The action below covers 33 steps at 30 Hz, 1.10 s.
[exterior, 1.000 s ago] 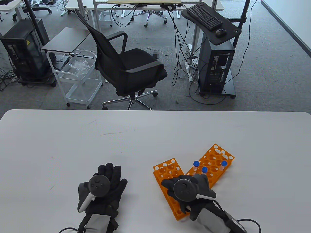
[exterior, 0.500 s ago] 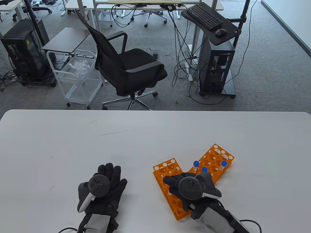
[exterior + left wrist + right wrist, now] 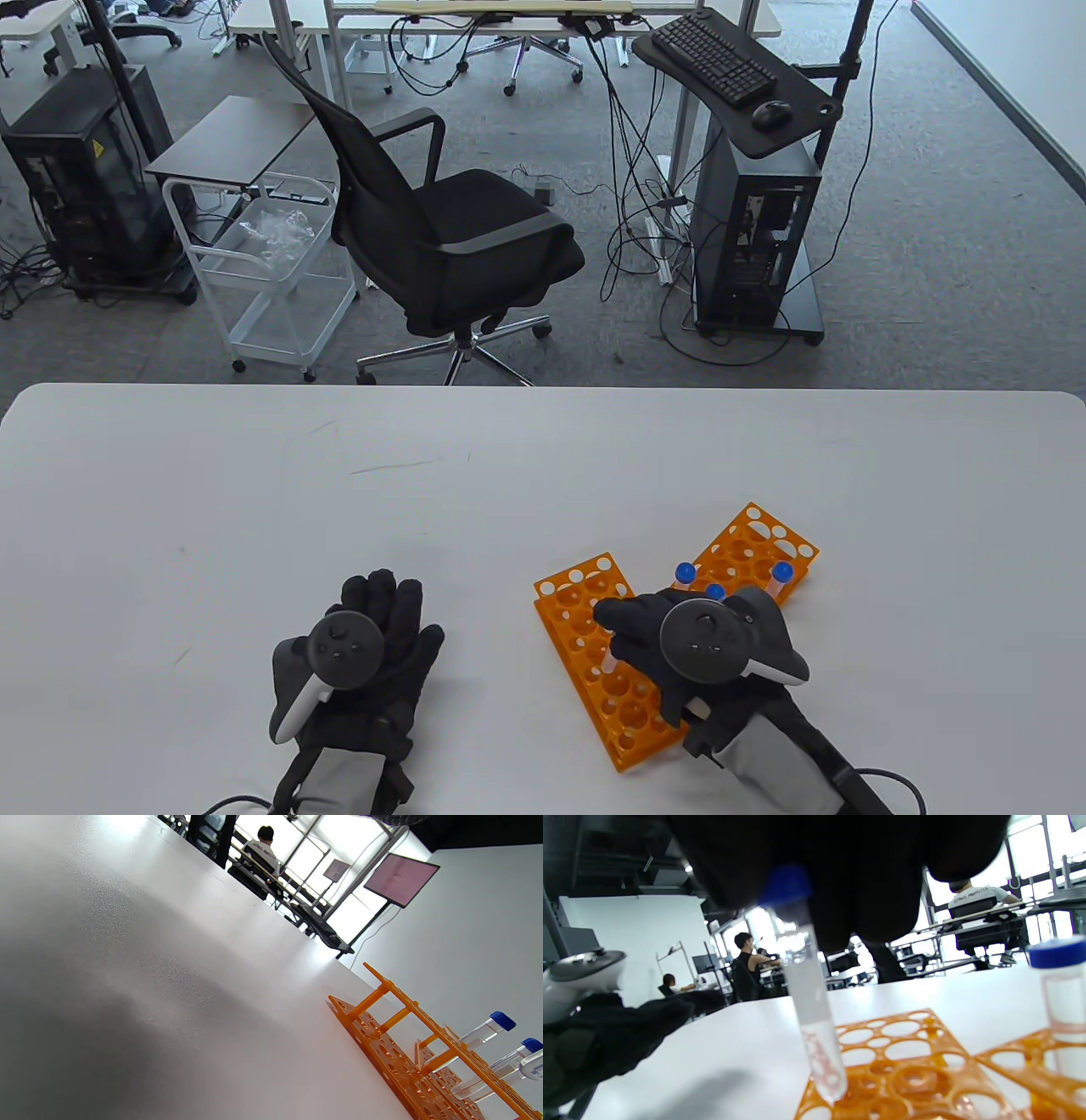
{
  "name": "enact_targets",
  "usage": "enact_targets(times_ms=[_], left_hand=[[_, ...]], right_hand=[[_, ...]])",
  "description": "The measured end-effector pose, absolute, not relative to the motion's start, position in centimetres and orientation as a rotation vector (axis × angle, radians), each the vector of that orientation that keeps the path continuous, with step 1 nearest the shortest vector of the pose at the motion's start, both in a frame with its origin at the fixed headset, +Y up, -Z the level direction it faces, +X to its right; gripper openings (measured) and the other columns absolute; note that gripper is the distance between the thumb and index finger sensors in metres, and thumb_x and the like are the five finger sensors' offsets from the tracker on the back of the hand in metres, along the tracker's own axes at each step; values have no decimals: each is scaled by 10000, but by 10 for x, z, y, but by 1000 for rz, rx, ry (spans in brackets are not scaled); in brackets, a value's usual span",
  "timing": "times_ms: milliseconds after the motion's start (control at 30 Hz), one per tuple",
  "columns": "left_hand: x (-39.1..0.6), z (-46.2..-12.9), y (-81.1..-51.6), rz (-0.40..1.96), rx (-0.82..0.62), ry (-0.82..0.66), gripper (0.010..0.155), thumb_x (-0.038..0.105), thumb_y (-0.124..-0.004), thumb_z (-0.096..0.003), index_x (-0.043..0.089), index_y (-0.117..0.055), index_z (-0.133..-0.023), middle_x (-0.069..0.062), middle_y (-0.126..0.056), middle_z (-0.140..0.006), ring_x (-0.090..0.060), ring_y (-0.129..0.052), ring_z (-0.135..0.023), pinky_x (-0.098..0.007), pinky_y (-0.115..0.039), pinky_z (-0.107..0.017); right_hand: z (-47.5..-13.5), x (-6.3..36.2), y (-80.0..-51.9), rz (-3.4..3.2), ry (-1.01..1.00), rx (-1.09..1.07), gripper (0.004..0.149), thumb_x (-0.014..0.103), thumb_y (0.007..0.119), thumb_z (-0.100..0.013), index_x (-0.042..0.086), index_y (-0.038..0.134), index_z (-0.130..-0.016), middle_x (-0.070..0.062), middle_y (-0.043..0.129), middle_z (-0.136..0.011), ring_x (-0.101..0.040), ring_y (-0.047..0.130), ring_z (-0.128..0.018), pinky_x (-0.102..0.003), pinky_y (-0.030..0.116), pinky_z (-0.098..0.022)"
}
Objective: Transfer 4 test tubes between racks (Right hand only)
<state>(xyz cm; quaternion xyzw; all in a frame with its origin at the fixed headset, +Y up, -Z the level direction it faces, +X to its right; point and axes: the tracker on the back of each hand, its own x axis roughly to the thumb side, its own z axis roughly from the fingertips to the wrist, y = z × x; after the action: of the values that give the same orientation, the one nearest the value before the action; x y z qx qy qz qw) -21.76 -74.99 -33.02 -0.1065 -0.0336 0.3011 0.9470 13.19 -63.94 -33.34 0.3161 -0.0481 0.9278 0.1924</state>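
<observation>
Two orange racks lie at the table's front right. The left rack (image 3: 585, 615) has bare holes. The right rack (image 3: 755, 539) holds three blue-capped test tubes (image 3: 781, 572). My right hand (image 3: 626, 632) hovers over the left rack and pinches a fourth tube (image 3: 612, 659) near its blue cap. In the right wrist view the held tube (image 3: 808, 984) hangs almost upright from my fingers (image 3: 865, 899), its tip at a hole of the left rack (image 3: 895, 1052). My left hand (image 3: 365, 645) rests flat on the table, holding nothing.
The white table (image 3: 339, 509) stretches far and left of the racks. In the left wrist view the nearest rack (image 3: 407, 1052) and two tubes (image 3: 488, 1029) show at the lower right. An office chair (image 3: 441, 229) and a cart stand beyond the table's far edge.
My right hand has moved right and slightly away over the left rack, carrying the tube with it. My left hand has not moved.
</observation>
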Motion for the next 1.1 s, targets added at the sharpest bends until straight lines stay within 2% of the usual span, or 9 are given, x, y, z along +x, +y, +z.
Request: enact_targets(times_ms=[367,1100], left_hand=[[-218,-330,-750,613,-217,-68,677,638,-457,-573,410,-175,-1145,122,31,-1184,-111,201,-1049,-404,120,-776],[-218,-330,-750,613,-217,-68,677,637,-457,-574,408,-176,-1145,122,30,-1184,-112,201,-1049,-405,119,-776]], right_hand=[[-342,168,-622,2656,-117,731,470,293,847,-448,79,859,-866,-183,983,-749,-425,931,-629,-631,684,-526],[-354,204,-620,2747,-16,539,465,273,858,-441,76,865,-863,-194,989,-745,-432,935,-628,-638,683,-525]])
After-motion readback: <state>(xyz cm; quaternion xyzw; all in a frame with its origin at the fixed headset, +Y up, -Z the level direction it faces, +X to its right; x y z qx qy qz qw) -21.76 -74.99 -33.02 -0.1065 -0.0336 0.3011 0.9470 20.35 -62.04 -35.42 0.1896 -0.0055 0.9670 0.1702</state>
